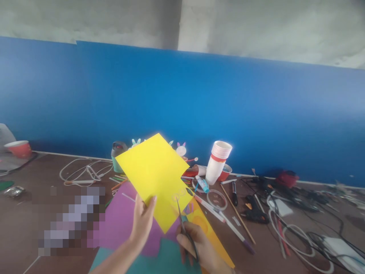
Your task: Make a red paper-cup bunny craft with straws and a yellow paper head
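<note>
My left hand (pixel 144 220) holds a yellow sheet of paper (pixel 155 175) by its lower edge, lifted above the table and tilted like a diamond. Small circles are drawn near its right lower edge. My right hand (pixel 199 247) grips a pair of dark scissors (pixel 185 228), whose blades point up at the sheet's lower right edge. Under the hands lie a purple sheet (pixel 119 220), a teal sheet (pixel 162 260) and an orange sheet (pixel 208 232).
A stack of white paper cups (pixel 218 160) stands at the back by the blue wall. Pens, a wooden stick (pixel 238 215), a tape ring (pixel 216 199), a glue gun (pixel 255 211) and tangled cables (pixel 299 224) cover the right side. A white cable (pixel 82 171) and a red cup (pixel 18 148) lie on the left.
</note>
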Action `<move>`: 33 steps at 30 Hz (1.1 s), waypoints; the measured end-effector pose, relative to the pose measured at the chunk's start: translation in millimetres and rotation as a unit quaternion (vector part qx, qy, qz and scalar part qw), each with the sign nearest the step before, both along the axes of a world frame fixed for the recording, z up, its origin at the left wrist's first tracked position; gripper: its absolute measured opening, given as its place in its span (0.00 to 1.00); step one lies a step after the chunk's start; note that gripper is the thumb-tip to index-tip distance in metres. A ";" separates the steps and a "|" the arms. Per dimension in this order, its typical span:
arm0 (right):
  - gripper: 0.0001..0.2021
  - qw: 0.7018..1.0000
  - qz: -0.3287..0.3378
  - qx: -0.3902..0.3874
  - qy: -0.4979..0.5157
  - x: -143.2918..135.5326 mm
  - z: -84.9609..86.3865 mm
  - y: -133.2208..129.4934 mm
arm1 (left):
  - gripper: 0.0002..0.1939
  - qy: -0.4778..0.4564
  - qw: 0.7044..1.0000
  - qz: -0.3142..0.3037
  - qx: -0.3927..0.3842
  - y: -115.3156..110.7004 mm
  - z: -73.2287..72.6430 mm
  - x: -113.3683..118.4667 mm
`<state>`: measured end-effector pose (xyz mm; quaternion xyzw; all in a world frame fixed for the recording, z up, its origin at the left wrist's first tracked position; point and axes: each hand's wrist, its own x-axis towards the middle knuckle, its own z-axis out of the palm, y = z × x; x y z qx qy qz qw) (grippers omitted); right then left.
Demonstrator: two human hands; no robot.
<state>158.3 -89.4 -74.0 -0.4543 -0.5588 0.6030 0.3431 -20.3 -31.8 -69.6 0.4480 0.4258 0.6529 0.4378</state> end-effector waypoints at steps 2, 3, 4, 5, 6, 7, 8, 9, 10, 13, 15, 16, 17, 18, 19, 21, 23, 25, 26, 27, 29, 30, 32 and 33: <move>0.26 1.000 -0.007 -0.003 0.000 -0.7 0.1 -0.5 | 0.25 -0.005 1.000 -0.001 -0.001 -0.2 0.0 0.0; 0.26 1.000 -0.009 -0.004 0.000 -1.0 0.0 -0.6 | 0.25 -0.008 1.000 0.000 -0.001 -0.2 0.2 0.0; 0.26 1.000 -0.013 -0.004 -0.001 -1.3 0.1 -0.7 | 0.25 -0.010 1.000 0.003 0.000 -0.4 0.3 0.1; 0.26 1.000 -0.015 -0.003 -0.001 -1.6 0.2 -0.8 | 0.24 -0.010 1.000 0.005 -0.001 -0.5 0.5 0.2; 0.26 1.000 -0.016 -0.002 -0.001 -1.8 0.6 -0.9 | 0.24 -0.010 1.000 0.005 -0.002 -0.5 0.7 0.3; 0.26 1.000 -0.017 -0.001 0.000 -2.0 1.1 -1.0 | 0.24 -0.010 1.000 0.004 -0.003 -0.6 1.0 0.3; 0.26 1.000 -0.019 0.001 -0.001 -2.1 1.7 -1.1 | 0.25 -0.010 1.000 0.002 -0.005 -0.7 1.2 0.4; 0.26 1.000 -0.020 0.002 -0.001 -2.1 2.4 -1.3 | 0.25 -0.011 1.000 -0.002 -0.005 -0.7 1.4 0.4; 0.27 1.000 -0.021 0.003 -0.002 -2.0 3.1 -1.5 | 0.25 -0.013 1.000 -0.004 -0.005 -0.7 1.7 0.4; 0.27 1.000 -0.021 0.007 0.001 -1.4 4.0 -1.8 | 0.25 -0.016 1.000 -0.013 -0.001 -0.4 2.6 -0.1; 0.27 1.000 -0.017 0.007 0.008 -0.8 3.1 -1.9 | 0.25 -0.014 1.000 -0.017 0.002 0.2 3.2 -0.8; 0.26 1.000 -0.015 0.008 0.011 -0.7 2.5 -2.0 | 0.25 -0.013 1.000 -0.018 0.003 0.6 3.6 -1.3; 0.26 1.000 -0.013 0.010 0.012 -0.6 2.1 -2.1 | 0.25 -0.012 1.000 -0.019 0.004 1.0 4.0 -1.8; 0.26 1.000 -0.012 0.013 0.011 -0.6 2.0 -2.2 | 0.25 -0.012 1.000 -0.019 0.005 1.4 4.4 -2.3; 0.26 1.000 -0.011 0.016 0.005 -0.6 2.3 -2.4 | 0.25 -0.012 1.000 -0.019 0.006 1.8 5.0 -2.7; 0.26 1.000 -0.009 0.017 -0.009 -0.8 4.6 -2.9 | 0.26 -0.015 1.000 -0.022 0.009 2.5 6.3 -3.3; 0.25 1.000 -0.007 0.012 -0.023 -1.0 8.3 -3.4 | 0.26 -0.018 0.999 -0.025 0.011 2.8 7.7 -3.7; 0.25 1.000 -0.004 0.006 -0.030 -0.8 12.1 -3.7 | 0.27 -0.020 0.999 -0.030 0.010 3.0 8.6 -4.1; 0.24 0.999 -0.001 0.004 -0.035 -0.6 13.6 -3.8 | 0.27 -0.020 0.999 -0.033 0.009 3.1 8.8 -4.4; 0.24 0.999 0.002 0.003 -0.041 -0.3 14.7 -3.9 | 0.27 -0.020 0.999 -0.035 0.008 3.3 8.7 -4.7; 0.23 0.999 0.009 0.004 -0.050 0.4 15.3 -4.1 | 0.27 -0.018 0.999 -0.041 0.007 3.7 8.3 -5.4; 0.23 0.999 0.012 0.004 -0.051 0.8 14.8 -4.2 | 0.27 -0.018 0.999 -0.045 0.010 4.0 8.0 -5.7; 0.23 0.999 0.015 0.003 -0.049 1.5 12.5 -4.5 | 0.28 -0.019 0.998 -0.053 0.016 4.5 7.6 -6.1; 0.23 0.999 0.016 0.003 -0.047 1.7 11.1 -4.5 | 0.28 -0.019 0.998 -0.054 0.017 4.8 7.6 -6.2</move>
